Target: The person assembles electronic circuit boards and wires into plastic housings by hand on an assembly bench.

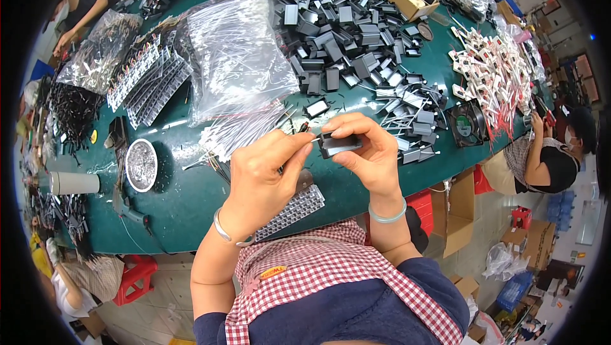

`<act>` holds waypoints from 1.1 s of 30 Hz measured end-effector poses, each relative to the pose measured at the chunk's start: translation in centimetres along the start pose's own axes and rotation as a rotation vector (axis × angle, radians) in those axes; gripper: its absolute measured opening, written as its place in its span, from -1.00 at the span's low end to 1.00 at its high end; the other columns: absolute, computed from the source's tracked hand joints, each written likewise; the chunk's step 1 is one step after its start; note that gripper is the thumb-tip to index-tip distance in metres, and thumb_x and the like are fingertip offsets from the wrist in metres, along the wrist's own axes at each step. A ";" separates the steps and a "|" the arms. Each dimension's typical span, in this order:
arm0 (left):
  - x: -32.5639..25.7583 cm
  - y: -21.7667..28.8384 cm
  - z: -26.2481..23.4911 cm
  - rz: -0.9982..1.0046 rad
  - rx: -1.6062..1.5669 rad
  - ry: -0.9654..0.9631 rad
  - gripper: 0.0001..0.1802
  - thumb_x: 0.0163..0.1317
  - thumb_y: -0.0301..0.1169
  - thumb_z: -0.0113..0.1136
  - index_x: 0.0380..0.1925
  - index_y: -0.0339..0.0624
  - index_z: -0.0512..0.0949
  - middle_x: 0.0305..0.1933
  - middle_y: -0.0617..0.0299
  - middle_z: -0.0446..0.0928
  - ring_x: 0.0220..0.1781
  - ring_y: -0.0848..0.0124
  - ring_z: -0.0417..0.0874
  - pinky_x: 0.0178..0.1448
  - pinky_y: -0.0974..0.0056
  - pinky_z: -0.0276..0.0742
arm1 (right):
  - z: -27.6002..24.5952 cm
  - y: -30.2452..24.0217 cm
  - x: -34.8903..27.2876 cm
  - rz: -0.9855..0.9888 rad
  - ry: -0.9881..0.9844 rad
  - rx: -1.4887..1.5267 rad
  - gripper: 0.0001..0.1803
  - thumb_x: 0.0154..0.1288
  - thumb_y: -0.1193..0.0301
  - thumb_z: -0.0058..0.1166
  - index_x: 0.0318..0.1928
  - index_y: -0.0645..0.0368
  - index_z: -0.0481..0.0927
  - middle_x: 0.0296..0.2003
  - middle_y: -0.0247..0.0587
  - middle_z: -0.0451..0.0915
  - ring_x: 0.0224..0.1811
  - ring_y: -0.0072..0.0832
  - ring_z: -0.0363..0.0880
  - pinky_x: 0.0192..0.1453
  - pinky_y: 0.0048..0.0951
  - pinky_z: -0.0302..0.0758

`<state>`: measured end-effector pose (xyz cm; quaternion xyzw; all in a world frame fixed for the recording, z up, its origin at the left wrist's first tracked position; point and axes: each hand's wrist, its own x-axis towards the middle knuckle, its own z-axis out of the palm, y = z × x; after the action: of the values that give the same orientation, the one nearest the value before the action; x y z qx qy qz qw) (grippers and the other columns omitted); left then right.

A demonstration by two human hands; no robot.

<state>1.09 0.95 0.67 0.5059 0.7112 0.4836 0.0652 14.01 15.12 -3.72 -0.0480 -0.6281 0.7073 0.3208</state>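
My right hand grips a small black plastic case between thumb and fingers, with its hollow side showing. My left hand is closed in a pinch at the case's left end. What its fingertips hold is too small and too hidden to name. Just beyond the fingers, another black case lies on the green table. Under my left wrist a strip board of small silver squares rests near the table edge. White cable ties or wires lie in a bundle beyond my left hand.
Black cases are heaped at the back. White connectors with red wires pile up at right, by a black fan. At left stand a bowl, a glue gun and a white cup. Co-workers sit at both sides.
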 end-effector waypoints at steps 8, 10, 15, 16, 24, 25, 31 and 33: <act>0.1 -0.9 -0.6 -0.053 -0.064 -0.149 -0.90 0.16 -0.48 0.28 -0.33 -0.26 0.66 -0.54 0.17 0.58 -0.58 0.38 0.57 -0.50 0.31 0.40 | -0.1 -1.3 -0.2 -0.066 -0.112 -0.309 -0.57 0.00 0.68 0.33 -0.06 0.28 0.55 -0.05 -0.10 0.60 0.01 -0.36 0.62 0.03 -0.46 0.59; 0.4 -0.8 -1.1 -0.421 -0.332 -0.332 -0.83 0.18 -0.43 0.30 -0.28 -0.30 0.64 -0.57 0.24 0.58 -0.58 0.56 0.54 -0.50 0.35 0.40 | -0.2 -1.2 -0.2 -0.037 -0.125 -0.269 -0.57 0.00 0.67 0.33 -0.06 0.28 0.55 -0.05 -0.10 0.60 0.01 -0.36 0.61 0.05 -0.44 0.58; 1.2 -0.9 -1.2 -0.642 -0.502 -0.448 -0.78 0.23 -0.40 0.30 -0.27 -0.37 0.60 -0.60 0.32 0.56 -0.62 0.69 0.48 -0.58 0.49 0.34 | 0.3 -1.2 0.0 0.017 -0.162 -0.202 -0.67 0.05 0.63 0.31 -0.12 0.28 0.58 -0.03 -0.07 0.60 0.00 -0.37 0.60 0.07 -0.37 0.53; 1.1 -1.1 -0.9 -0.697 -0.558 -0.437 -0.79 0.24 -0.41 0.29 -0.28 -0.39 0.59 -0.60 0.32 0.55 -0.66 0.69 0.47 -0.61 0.53 0.33 | 0.2 -0.8 0.1 0.014 -0.153 -0.211 -0.67 0.05 0.63 0.31 -0.12 0.28 0.58 -0.03 -0.07 0.60 0.00 -0.37 0.60 0.07 -0.37 0.53; 0.7 -2.8 0.0 -0.771 -0.679 -0.505 -0.76 0.29 -0.36 0.26 -0.35 -0.38 0.57 -0.56 0.27 0.56 -0.66 0.63 0.52 -0.66 0.53 0.36 | -0.1 0.5 0.5 -0.153 -0.134 -0.481 -0.78 0.00 0.67 0.29 -0.28 0.27 0.64 -0.13 -0.10 0.64 -0.16 -0.33 0.63 -0.18 -0.40 0.60; 0.8 -3.0 0.3 -0.797 -0.697 -0.489 -0.76 0.30 -0.35 0.25 -0.34 -0.37 0.57 -0.54 0.26 0.57 -0.65 0.62 0.53 -0.65 0.53 0.39 | -0.3 0.9 0.6 -0.299 -0.152 -0.652 -0.77 -0.01 0.64 0.30 -0.27 0.26 0.63 -0.17 -0.12 0.64 -0.21 -0.30 0.63 -0.23 -0.38 0.59; 1.4 -4.3 0.9 -0.843 -0.758 -0.524 -0.74 0.30 -0.30 0.26 -0.34 -0.33 0.55 -0.50 0.26 0.57 -0.60 0.58 0.57 -0.58 0.49 0.48 | -0.8 1.3 0.5 -0.528 -0.142 -0.936 -0.76 -0.03 0.55 0.31 -0.30 0.23 0.56 -0.29 -0.20 0.63 -0.33 -0.27 0.61 -0.32 -0.37 0.54; 1.4 -4.8 1.2 -0.785 -0.675 -0.578 -0.72 0.29 -0.28 0.26 -0.32 -0.32 0.55 -0.50 0.27 0.57 -0.58 0.57 0.58 -0.54 0.47 0.52 | -1.2 1.0 0.3 -0.527 -0.171 -1.008 -0.76 -0.03 0.55 0.31 -0.31 0.24 0.55 -0.30 -0.20 0.63 -0.34 -0.27 0.61 -0.32 -0.36 0.54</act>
<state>-2.02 2.67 -3.00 0.2674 0.6054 0.4656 0.5875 13.96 16.32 -4.82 0.0204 -0.9021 0.2179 0.3719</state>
